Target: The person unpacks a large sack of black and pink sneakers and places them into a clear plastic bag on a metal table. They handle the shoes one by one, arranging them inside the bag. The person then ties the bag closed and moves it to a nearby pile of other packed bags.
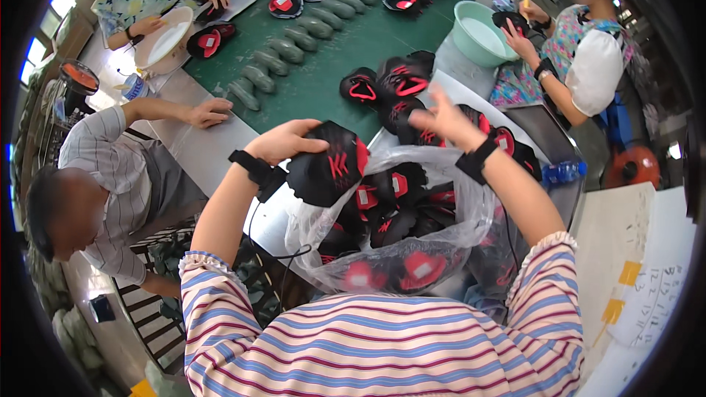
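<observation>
A: The black shoe upper with its red mark is pinched in the left hand, fingers curled over its top edge, held just above the mouth of the clear plastic bag.

B: And the right hand?

A: Spread wide, gripping nothing, hovering over the loose uppers heaped on the tabletop. I'd judge the grip is shallow; the piece is floppy, padded fabric, so it could fold and slide out.

B: The bag looks risky too.

A: Yes. It's thin, crinkly film, slumped and packed with more curved black-and-red pieces. With nobody holding its rim, it may sag and spill over the tabletop edge.

B: Beyond that?

A: A green belt carrying rounded grey-green moulds, and a smooth pale-green basin beside a co-worker.
</observation>
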